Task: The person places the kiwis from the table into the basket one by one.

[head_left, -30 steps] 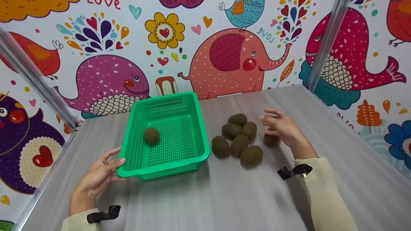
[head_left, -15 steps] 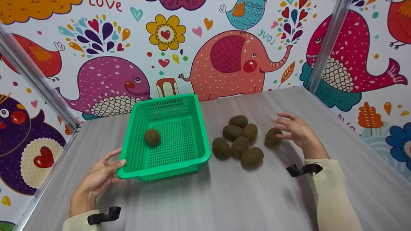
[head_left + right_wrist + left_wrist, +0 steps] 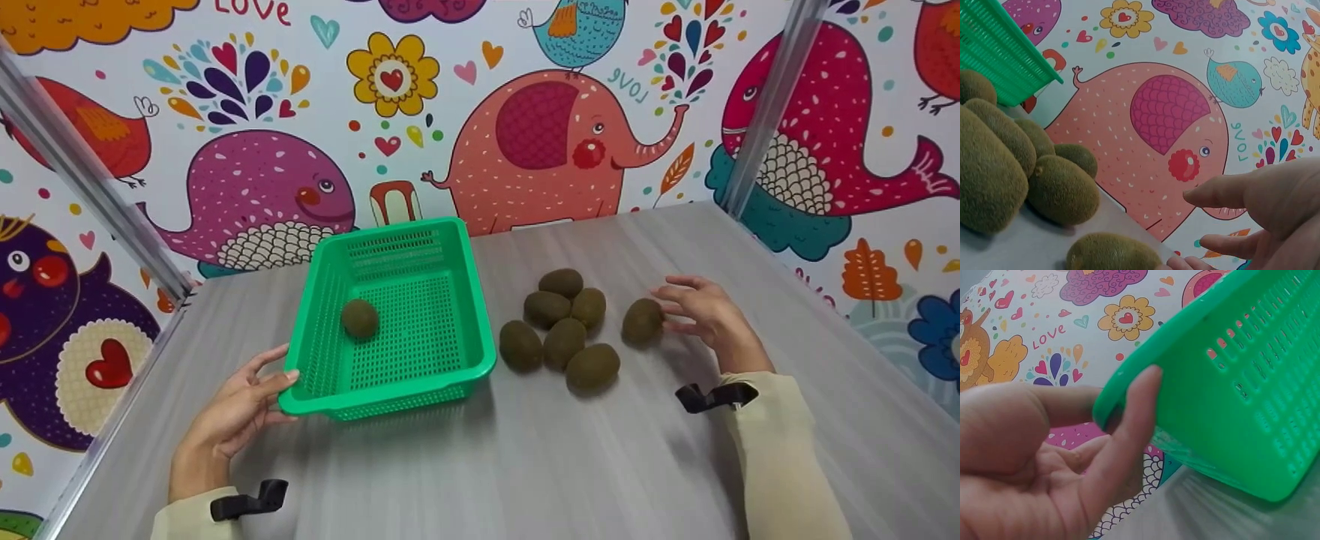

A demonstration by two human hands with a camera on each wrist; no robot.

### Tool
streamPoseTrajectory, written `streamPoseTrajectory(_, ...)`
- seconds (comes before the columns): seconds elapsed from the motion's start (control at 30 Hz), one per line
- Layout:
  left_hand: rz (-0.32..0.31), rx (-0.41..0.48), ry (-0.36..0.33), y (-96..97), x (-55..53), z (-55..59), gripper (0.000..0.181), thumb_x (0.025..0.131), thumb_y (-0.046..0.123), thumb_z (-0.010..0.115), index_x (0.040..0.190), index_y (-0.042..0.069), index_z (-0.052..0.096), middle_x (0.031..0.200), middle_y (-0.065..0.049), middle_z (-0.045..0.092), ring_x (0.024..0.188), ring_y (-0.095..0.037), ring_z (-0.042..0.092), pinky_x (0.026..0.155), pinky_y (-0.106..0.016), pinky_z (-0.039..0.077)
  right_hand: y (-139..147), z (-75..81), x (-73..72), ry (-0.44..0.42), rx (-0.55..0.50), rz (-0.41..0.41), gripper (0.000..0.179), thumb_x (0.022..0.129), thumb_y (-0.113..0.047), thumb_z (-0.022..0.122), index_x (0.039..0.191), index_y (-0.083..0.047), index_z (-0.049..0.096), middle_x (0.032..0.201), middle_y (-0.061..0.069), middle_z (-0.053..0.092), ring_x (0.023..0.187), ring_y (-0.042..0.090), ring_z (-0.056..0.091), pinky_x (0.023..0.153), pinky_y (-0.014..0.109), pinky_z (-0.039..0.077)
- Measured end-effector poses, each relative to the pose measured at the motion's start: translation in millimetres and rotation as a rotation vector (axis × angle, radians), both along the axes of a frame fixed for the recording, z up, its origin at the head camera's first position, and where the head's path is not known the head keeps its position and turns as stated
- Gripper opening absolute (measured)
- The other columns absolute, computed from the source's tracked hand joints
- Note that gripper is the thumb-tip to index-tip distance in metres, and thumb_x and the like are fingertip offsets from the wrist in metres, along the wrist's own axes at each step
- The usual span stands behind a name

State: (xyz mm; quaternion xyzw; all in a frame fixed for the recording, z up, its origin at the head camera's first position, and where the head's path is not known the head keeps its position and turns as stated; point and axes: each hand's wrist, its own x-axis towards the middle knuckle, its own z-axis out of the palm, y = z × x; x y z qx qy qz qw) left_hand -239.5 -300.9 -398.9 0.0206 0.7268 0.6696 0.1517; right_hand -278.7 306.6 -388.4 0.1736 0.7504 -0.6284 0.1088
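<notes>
My left hand (image 3: 236, 416) pinches the near-left corner of a green plastic basket (image 3: 480, 352), thumb on one side of the rim; the left wrist view shows this grip on the basket wall (image 3: 1196, 405) closely. Inside the basket lies one brown kiwi (image 3: 360, 319). On the table to its right, several kiwis (image 3: 564, 343) sit in a loose cluster. A lone kiwi (image 3: 643, 322) lies right of them, with my right hand (image 3: 709, 319) just beside it, fingers spread and relaxed. Whether the fingertips touch that kiwi is hard to tell; the right wrist view cuts it off at the bottom.
A grey wood-grain table (image 3: 540, 472) carries everything. Behind it stands a wall printed with cartoon animals (image 3: 540, 157), and metal corner posts (image 3: 772, 112) rise at both sides. Black wrist straps (image 3: 716, 396) sit over the sleeves.
My right hand has moved right and slightly nearer, from above the lone kiwi to its right side, so more of that kiwi shows. The left hand and basket have stayed put.
</notes>
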Motion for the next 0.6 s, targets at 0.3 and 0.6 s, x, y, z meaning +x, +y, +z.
streamPoseTrajectory(0.3,-0.016,-0.003,0.003,0.7,-0.3,0.2,0.073,0.104,0.016,0.053,0.158,0.004,0.005,0.104,0.004,0.071,0.081,-0.01,0.073,0.071,-0.031,0.063,9.8,-13.0,-0.5,-0.058,0.01,-0.023,0.082,0.099,-0.039,0.062,0.159,-0.006,0.017,0.162,0.021,0.025,0.144,0.035,0.034,0.118,0.044,0.04)
streamPoseTrajectory(0.6,-0.042,0.012,0.014,-1.4,0.1,-0.4,0.074,0.105,0.017,0.053,0.157,0.002,0.003,0.104,0.004,0.071,0.083,-0.01,0.073,0.071,-0.031,0.063,6.8,-19.3,-4.8,-0.122,0.014,0.016,0.088,0.096,-0.044,0.064,0.159,-0.005,0.015,0.164,0.022,0.019,0.148,0.038,0.028,0.118,0.047,0.04)
